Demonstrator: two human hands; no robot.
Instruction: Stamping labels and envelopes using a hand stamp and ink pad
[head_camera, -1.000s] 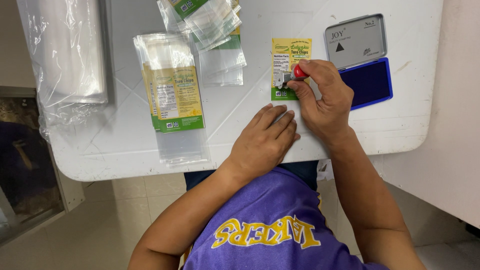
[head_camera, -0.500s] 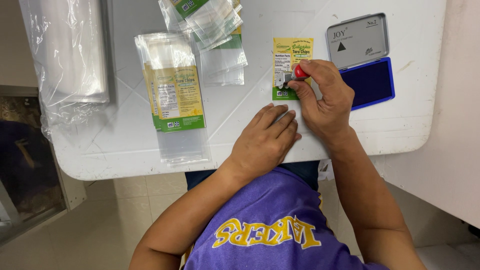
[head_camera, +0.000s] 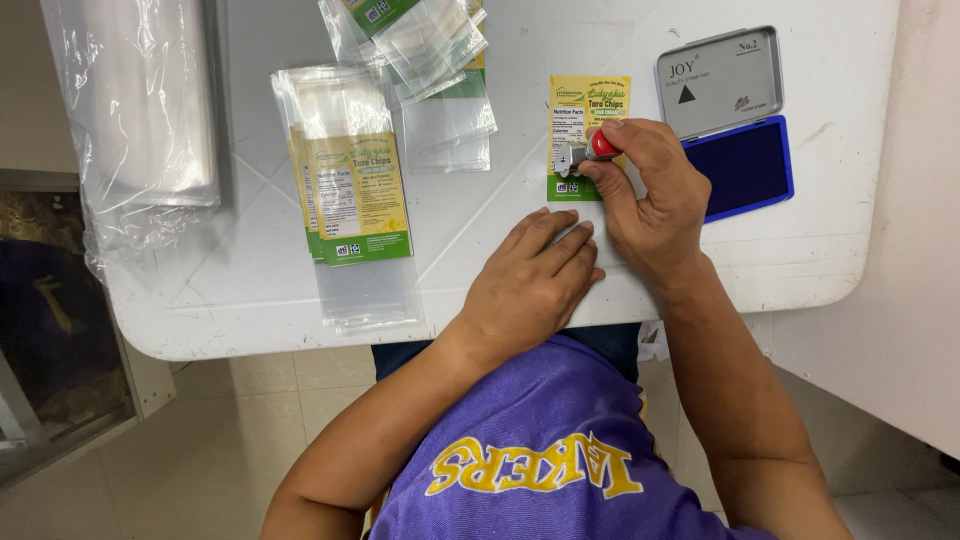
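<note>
White, scuffed plastic forms the worktop (head_camera: 760, 260) I look down on, its corners rounded, with pale floor tiles showing below its near edge. My right hand (head_camera: 650, 195) is curled closed around a small stamp (head_camera: 590, 150), a metal body with a red knob, pinched between thumb and fingers and pressed onto the lower part of a flat yellow-and-green snack pouch (head_camera: 585, 105) lying near the middle of the surface. My left hand (head_camera: 535, 280) lies flat, palm down, fingers loosely together, on the clear lower end of that pouch just below the stamp, almost touching the right hand. Just right of the pouch sits an open ink pad (head_camera: 745, 165): a rectangular tray of deep blue felt with a hinged grey metal lid (head_camera: 720, 80) folded back behind it. Left of centre, a neat stack of matching pouches (head_camera: 350, 190) rests in glossy clear film. Farther back lies a looser heap of transparent sleeves (head_camera: 430, 50). At the far left, a thick, crinkled bundle of clear plastic bags (head_camera: 135, 110) overhangs the edge.
</note>
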